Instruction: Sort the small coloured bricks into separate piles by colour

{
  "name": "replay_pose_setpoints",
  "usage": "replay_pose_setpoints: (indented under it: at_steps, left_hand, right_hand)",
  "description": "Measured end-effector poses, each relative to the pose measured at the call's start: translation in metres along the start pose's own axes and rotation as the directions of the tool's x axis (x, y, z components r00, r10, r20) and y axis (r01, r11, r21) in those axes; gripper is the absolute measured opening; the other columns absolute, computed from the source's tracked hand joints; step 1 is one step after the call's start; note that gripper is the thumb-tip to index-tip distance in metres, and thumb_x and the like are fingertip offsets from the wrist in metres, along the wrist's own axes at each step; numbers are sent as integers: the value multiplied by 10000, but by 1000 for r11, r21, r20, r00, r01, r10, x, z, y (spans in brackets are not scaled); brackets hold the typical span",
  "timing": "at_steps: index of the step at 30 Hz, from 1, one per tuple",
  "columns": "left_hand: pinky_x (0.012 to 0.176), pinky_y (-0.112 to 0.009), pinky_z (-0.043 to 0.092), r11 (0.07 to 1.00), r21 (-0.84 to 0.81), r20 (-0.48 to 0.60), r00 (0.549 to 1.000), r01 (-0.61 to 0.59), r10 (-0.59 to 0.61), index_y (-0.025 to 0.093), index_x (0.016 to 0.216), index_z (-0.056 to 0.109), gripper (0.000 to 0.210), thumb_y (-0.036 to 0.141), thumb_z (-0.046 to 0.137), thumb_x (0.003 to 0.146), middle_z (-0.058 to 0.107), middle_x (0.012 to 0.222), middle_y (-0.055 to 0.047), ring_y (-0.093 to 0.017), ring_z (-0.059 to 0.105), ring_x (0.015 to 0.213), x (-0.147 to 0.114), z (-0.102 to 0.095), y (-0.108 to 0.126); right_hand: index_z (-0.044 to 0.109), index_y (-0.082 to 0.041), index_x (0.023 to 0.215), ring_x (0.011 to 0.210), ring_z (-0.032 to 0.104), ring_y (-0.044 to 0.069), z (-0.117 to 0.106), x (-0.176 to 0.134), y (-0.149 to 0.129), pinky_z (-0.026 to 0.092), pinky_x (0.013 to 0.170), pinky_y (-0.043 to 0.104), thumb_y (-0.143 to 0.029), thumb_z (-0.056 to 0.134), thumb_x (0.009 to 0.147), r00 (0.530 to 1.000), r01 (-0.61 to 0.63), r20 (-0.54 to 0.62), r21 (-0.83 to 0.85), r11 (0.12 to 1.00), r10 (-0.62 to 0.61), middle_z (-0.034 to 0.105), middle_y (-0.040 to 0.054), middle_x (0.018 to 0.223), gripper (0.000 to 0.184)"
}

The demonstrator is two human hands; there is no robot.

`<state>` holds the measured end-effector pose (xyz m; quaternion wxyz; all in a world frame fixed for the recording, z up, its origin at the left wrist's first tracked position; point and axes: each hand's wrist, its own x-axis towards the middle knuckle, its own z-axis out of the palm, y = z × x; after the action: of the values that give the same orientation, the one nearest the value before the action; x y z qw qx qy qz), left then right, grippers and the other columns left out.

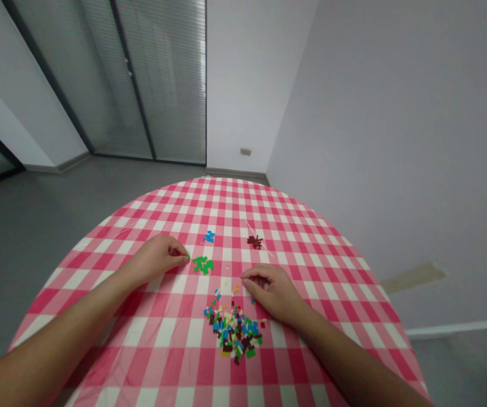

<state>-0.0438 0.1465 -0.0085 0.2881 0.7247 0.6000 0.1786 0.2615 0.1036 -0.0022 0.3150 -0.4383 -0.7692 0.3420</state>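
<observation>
My left hand (157, 259) pinches a small green building brick (188, 256) between thumb and fingertips, just left of a little pile of green bricks (203, 264). My right hand (274, 291) is closed, its thumb and fingertips together above the cloth; whatever it may hold is too small to make out. Below and left of it lies a mixed heap of tiny bricks (237, 333) in blue, green, brown, yellow, white and red. Beyond the green pile sits a small blue group (209, 237), with a dark brown pile (254, 242) to its right.
A pink-and-white checked cloth (175, 322) covers the rounded table. A few stray pieces lie between the heap and the sorted piles. Past the table stand a glass partition with blinds (171, 85) and a pale wall (374, 141) close on the right.
</observation>
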Motion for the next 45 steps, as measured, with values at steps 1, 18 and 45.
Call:
replay_pose_setpoints:
  at_steps: [1, 18, 45]
  left_hand:
    - [607, -279, 450, 1000, -1, 20, 1000, 11, -11, 182, 751, 761, 238, 375, 625, 773, 741, 744, -54, -204, 656, 669, 0, 1, 0]
    - [616, -297, 431, 990, 64, -18, 992, -126, 128, 214, 803, 784, 195, 348, 646, 776, 705, 794, -75, -208, 617, 694, -1, 9, 6]
    - [778, -343, 431, 834, -52, 33, 834, -549, 551, 212, 867, 713, 116, 187, 604, 899, 692, 820, -20, -179, 611, 809, -40, 56, 74]
  right_hand:
    - [726, -169, 848, 665, 636, 159, 0, 0, 1, 479, 602, 266, -247, 581, 837, 1000, -6, 5, -11, 1000, 6, 729, 61, 783, 164]
    - [733, -156, 869, 649, 610, 152, -13, 4, 6, 458, 596, 260, -204, 583, 825, 1000, -17, 6, -122, 992, 18, 715, 60, 773, 163]
    - [765, -204, 940, 767, 632, 151, -30, -6, -14, 452, 712, 241, -106, 652, 758, 780, 165, 625, -259, 952, 34, 732, 27, 863, 235]
